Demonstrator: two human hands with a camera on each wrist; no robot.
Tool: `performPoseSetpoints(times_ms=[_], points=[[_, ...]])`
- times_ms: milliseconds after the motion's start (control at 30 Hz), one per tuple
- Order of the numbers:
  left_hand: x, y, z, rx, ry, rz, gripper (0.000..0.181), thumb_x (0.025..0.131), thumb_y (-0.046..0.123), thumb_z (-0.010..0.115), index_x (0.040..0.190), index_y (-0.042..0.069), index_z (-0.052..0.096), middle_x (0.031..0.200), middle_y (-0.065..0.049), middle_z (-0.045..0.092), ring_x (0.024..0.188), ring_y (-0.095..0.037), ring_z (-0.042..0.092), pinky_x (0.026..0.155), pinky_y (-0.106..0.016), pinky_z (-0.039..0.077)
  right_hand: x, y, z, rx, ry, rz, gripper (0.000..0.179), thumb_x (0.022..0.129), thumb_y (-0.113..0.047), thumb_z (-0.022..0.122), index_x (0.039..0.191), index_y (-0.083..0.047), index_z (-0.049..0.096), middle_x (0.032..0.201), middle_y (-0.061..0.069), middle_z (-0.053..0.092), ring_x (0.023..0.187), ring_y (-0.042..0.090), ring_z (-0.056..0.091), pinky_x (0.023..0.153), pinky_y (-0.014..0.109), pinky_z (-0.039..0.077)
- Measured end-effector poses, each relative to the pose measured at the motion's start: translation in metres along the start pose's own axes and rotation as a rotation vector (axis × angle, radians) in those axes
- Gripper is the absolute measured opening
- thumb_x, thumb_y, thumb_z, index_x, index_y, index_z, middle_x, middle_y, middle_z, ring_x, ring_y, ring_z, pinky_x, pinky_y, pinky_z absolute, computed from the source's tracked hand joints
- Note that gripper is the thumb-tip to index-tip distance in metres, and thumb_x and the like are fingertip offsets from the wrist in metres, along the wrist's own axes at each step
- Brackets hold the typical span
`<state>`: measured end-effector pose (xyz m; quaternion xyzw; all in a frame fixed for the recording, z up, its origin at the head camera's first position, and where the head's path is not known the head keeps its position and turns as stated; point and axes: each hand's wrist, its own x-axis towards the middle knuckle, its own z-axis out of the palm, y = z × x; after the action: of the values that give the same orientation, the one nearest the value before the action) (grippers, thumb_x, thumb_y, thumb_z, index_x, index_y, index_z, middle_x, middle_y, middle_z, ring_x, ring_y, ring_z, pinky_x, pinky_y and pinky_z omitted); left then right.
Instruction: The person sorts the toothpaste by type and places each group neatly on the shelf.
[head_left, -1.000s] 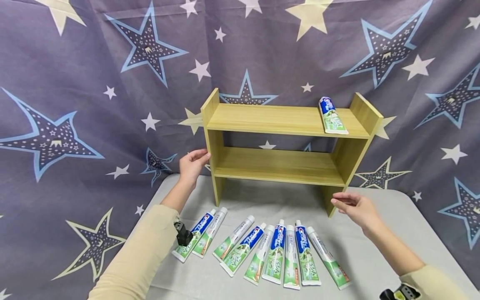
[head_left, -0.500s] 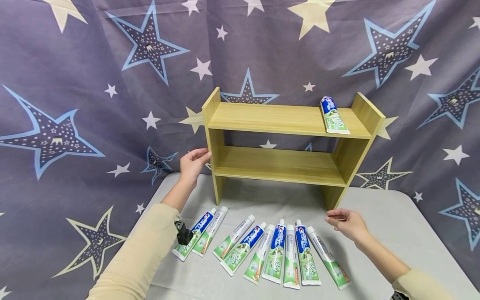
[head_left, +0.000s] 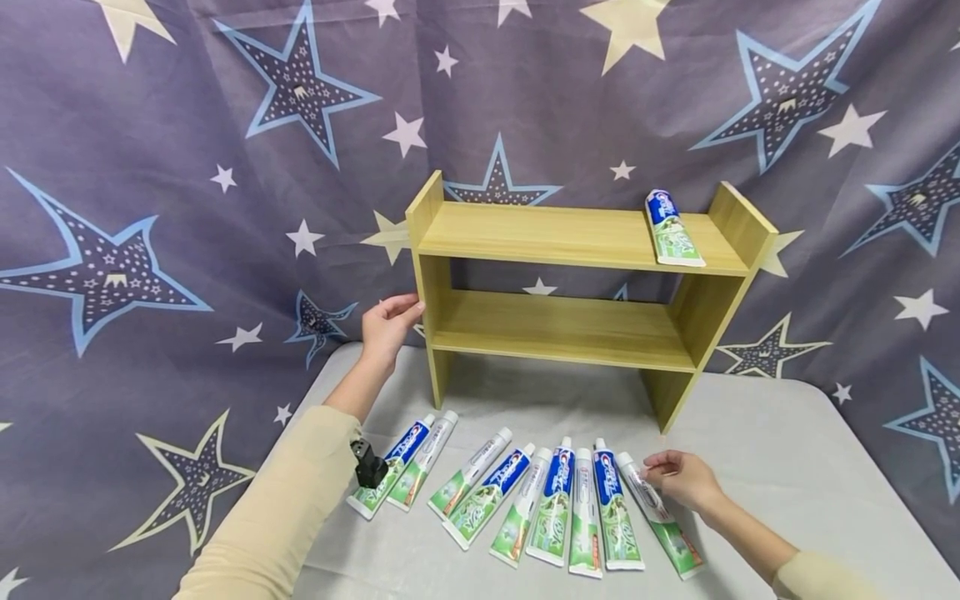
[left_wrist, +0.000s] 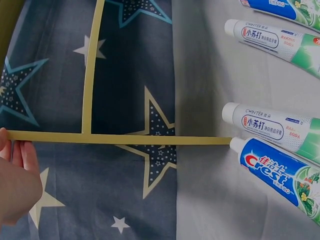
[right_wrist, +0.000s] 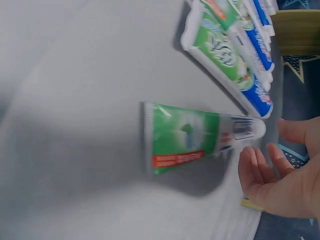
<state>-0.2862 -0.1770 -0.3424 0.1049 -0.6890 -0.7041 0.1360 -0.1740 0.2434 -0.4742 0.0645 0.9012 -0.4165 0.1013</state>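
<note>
In the head view, my left hand is at the left side panel of a two-tier wooden shelf. The left wrist view has its fingers and thumb pinching that panel's edge. My right hand hovers at the cap end of the rightmost white-and-green toothpaste tube. Seen from the right wrist, thumb and fingers stand apart beside this tube, with nothing between them. A blue-and-green Crest toothpaste tube lies on the top board, toward the right.
Several more toothpaste tubes, blue Crest and white ones, lie fanned out on the grey tablecloth before the shelf. A star-patterned curtain hangs behind.
My right hand has come down and left, from beside the shelf's right leg to the rightmost toothpaste tube. The left hand has stayed at the shelf's side panel.
</note>
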Motion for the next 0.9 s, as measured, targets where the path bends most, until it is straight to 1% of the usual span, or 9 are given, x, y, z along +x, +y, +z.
performPoseSetpoints(times_ms=[133,200,333,433,633,833,900], points=[[0.001,0.0,0.0,0.0,0.006,0.003,0.031,0.086,0.007,0.07,0.115,-0.004,0.065,0.076,0.016,0.066,0.071,0.004,0.063,0.077,-0.014,0.057,-0.001,0.005,0.005,-0.049,-0.003,0.021,0.025,0.079,-0.011,0.072,0.098,0.004,0.065,0.083,0.008,0.068,0.074,0.015,0.059,0.064,0.024,0.048],[0.002,0.0,0.0,0.001,0.006,0.002,0.031,0.086,0.007,0.069,0.115,-0.003,0.065,0.078,0.015,0.067,0.071,0.005,0.063,0.078,-0.015,0.057,-0.001,0.008,0.006,-0.066,-0.006,0.025,0.025,0.079,-0.011,0.073,0.098,0.004,0.065,0.082,0.009,0.068,0.073,0.015,0.059,0.063,0.024,0.048],[0.003,-0.001,0.0,0.0,0.006,0.005,0.032,0.086,0.007,0.069,0.116,-0.004,0.065,0.078,0.015,0.067,0.071,0.005,0.063,0.082,-0.018,0.058,-0.003,0.014,0.009,-0.077,-0.011,0.036,0.027,0.077,-0.009,0.073,0.098,0.005,0.064,0.08,0.009,0.066,0.07,0.014,0.058,0.059,0.023,0.049],[0.003,-0.002,0.001,-0.014,0.003,0.012,0.031,0.086,0.006,0.069,0.115,-0.005,0.064,0.073,0.017,0.065,0.07,0.005,0.063,0.079,-0.016,0.058,-0.003,0.017,0.01,-0.083,-0.015,0.05,0.027,0.075,-0.006,0.073,0.098,0.005,0.064,0.079,0.008,0.065,0.068,0.013,0.057,0.056,0.022,0.049],[0.001,-0.004,0.001,-0.035,-0.006,0.006,0.031,0.086,0.005,0.069,0.114,-0.006,0.064,0.07,0.019,0.064,0.069,0.004,0.063,0.074,-0.013,0.057,-0.005,0.016,0.008,-0.068,-0.045,0.087,0.03,0.07,0.0,0.072,0.098,0.006,0.063,0.078,0.008,0.065,0.068,0.014,0.058,0.057,0.024,0.053],[0.0,-0.002,0.001,-0.004,-0.006,0.009,0.031,0.087,0.008,0.069,0.115,-0.004,0.065,0.072,0.019,0.064,0.071,0.003,0.063,0.082,-0.018,0.058,-0.006,0.016,0.008,-0.069,-0.057,0.112,0.029,0.07,-0.003,0.074,0.096,0.005,0.064,0.079,0.008,0.063,0.068,0.014,0.059,0.056,0.026,0.055],[0.0,-0.001,0.0,0.001,-0.009,0.009,0.032,0.087,0.008,0.069,0.116,-0.004,0.064,0.073,0.019,0.063,0.072,0.003,0.063,0.088,-0.023,0.058,-0.005,0.017,0.008,-0.071,-0.059,0.117,0.03,0.07,-0.004,0.074,0.096,0.004,0.063,0.08,0.009,0.062,0.069,0.014,0.058,0.056,0.026,0.055]])
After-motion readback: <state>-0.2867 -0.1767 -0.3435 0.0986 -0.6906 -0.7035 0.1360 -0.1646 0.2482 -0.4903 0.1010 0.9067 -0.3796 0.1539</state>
